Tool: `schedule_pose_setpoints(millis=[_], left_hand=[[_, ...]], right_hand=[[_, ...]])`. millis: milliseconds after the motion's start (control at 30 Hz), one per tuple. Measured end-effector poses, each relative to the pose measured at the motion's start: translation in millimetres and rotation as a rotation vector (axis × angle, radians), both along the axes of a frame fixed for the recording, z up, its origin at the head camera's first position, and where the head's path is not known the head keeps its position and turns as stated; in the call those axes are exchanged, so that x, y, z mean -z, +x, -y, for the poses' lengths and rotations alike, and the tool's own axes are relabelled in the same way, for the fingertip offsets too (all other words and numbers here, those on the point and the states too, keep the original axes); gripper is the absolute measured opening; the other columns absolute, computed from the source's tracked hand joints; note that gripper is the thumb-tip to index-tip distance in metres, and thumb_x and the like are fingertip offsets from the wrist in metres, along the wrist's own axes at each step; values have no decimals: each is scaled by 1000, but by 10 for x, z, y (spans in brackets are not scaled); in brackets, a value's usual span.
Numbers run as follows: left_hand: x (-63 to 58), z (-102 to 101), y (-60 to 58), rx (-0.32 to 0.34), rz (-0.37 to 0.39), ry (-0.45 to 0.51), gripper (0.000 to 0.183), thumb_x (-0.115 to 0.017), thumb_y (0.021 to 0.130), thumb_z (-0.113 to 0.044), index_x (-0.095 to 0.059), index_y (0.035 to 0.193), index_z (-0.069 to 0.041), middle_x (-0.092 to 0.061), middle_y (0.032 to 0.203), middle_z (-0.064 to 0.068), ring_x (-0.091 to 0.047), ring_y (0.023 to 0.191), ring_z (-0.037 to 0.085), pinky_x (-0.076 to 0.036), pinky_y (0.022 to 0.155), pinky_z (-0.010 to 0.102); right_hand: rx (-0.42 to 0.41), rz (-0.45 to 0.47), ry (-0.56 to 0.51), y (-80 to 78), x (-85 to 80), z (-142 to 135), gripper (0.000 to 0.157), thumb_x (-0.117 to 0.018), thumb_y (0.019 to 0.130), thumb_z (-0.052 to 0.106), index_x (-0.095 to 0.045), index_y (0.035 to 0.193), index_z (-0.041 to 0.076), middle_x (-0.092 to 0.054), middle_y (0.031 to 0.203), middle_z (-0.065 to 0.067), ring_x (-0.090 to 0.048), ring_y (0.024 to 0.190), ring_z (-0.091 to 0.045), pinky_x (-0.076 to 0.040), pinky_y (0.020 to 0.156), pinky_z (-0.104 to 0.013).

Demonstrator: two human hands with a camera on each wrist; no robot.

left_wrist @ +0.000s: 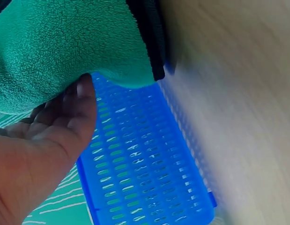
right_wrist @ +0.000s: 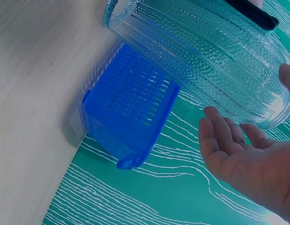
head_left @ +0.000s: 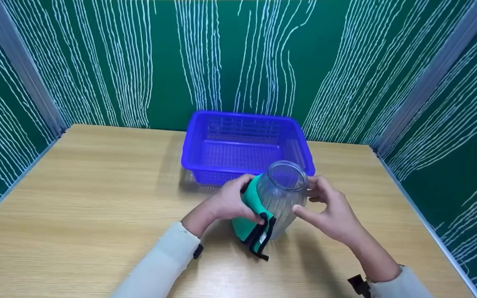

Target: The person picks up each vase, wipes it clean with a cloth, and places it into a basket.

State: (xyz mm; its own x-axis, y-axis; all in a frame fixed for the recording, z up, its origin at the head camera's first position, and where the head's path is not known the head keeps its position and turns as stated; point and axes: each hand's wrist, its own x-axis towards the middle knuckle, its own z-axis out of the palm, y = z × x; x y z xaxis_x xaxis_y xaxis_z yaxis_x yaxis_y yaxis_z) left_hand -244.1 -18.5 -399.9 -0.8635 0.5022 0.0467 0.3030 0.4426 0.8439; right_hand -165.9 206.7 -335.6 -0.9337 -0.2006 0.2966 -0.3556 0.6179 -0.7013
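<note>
Evidently, left hand [head_left: 234, 203]: curled round the green cloth [head_left: 242, 229] at nine o'clock of the glass, thumb on the black edging [head_left: 259, 244], fingers passing behind; this likely keeps the fabric pressed to that side.
Right hand [head_left: 333, 213]: at three o'clock, thumb and fingers spread apart, thumb tip at the glass; whether every finger touches, I cannot tell. It seems placed to steady the side facing the left palm.
Green cloth: between left palm and glass, reaching round to seven o'clock, its lower corner hanging loose, perhaps because only the upper part is held.
Glass jar [head_left: 282, 207]: between the two hands, mouth uppermost, ribbed side bare toward the right; whether its base bears on the table is unclear.
Purple basket [head_left: 211, 177]: at eleven o'clock beyond the jar, standing on the table, nothing visible inside; being set back probably leaves the hands working room.
Table [head_left: 97, 198]: pale wood-grain surface under everything.
Wall [head_left: 164, 62]: at twelve o'clock, green with wavy white lines, behind the basket.
</note>
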Motion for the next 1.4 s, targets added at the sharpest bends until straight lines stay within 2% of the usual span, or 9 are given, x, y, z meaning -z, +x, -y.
schedule_pose_setpoints(millis=[267,433,667,867,1067,1400], left_hand=[[132,-32,17,-15,-32,-158,86,-83,37,-51,-43,111,-31,-53,100,-12,-49,93,9,-41,80,29],[157,-37,17,-20,-50,-189,84,-83,37,-52,-43,108,-32,-52,97,-13,-49,90,9,-42,79,29],[198,-76,45,-36,-108,-257,83,-84,36,-49,-44,106,-28,-54,91,-12,-50,83,9,-43,71,25],[214,-76,59,-46,-105,-267,84,-85,36,-47,-45,107,-26,-54,91,-11,-50,84,9,-43,72,26],[181,-25,47,-13,-85,-243,87,-83,38,-49,-44,112,-27,-53,96,-12,-49,88,9,-42,77,27],[-39,54,12,-34,-16,-58,87,-84,38,-48,-43,114,-35,-51,107,-12,-47,100,10,-40,85,32]], right_hand=[[6,-7,-6,2,12,1,49,-72,71,18,-48,112,5,-58,108,-4,-56,93,-13,-46,82,-38],[6,-6,-7,3,3,8,49,-72,71,18,-48,111,4,-58,107,-5,-56,92,-13,-46,82,-38],[16,2,-7,14,-19,14,48,-73,71,18,-48,110,7,-58,107,-1,-56,93,-12,-45,83,-39],[8,15,1,9,-20,13,48,-72,71,20,-48,111,7,-57,108,-1,-56,94,-13,-45,83,-40],[-14,20,36,-3,-17,1,50,-71,73,21,-45,113,8,-56,110,-4,-55,98,-16,-45,82,-40],[-8,5,41,-14,-19,-8,59,-73,70,25,-43,117,9,-57,109,-5,-55,95,-17,-46,79,-40]])
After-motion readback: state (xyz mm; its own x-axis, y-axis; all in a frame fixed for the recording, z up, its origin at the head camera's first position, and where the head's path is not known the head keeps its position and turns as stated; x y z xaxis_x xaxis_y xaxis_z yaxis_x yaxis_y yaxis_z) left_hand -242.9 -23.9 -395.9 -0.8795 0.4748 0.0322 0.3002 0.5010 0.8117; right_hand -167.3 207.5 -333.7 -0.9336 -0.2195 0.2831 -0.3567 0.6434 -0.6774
